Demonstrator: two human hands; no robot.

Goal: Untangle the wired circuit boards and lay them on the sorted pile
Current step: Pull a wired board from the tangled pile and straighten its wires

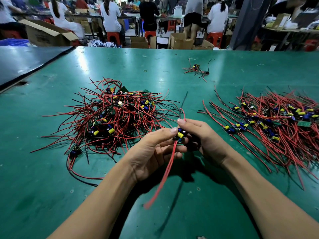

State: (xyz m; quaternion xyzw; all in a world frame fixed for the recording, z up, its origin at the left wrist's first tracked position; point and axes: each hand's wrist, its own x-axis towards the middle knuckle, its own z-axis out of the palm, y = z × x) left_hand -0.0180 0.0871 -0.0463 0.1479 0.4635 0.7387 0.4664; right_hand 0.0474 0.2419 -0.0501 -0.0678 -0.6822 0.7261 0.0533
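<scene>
One small circuit board (pixel 179 135) was held just above the surface, between the two piles and in front of the person. It was pinched from both sides. The left hand (pixel 155 152) gripped it with the thumb over curled fingers, and the right hand (pixel 203 137) closed on its other end, thumb raised beside a red loop. The hands met at the board.

The board looked light and rigid, a thin strip carrying a yellow cylindrical capacitor and blue parts. I judged these fragile at their solder joints, so holding it by the edges rather than the components seemed safest. Its red wires (pixel 165 173) hung limp and smooth past the left palm. They looked soft enough to snag, so any pull would best be gentle and along the lead. A black lead (pixel 184 99) rose beyond the thumbs; whether it belonged to this board I could not tell.

To the left lay the tangled pile (pixel 114 116), a domed knot of red and black wire. To the right, the sorted pile (pixel 276 121) lay flatter, its wires combed roughly one way. The surface (pixel 51 187) was a glossy, scuffed green mat. Farther off sat a stray cluster (pixel 196 68) and a rubber band (pixel 145 70).
</scene>
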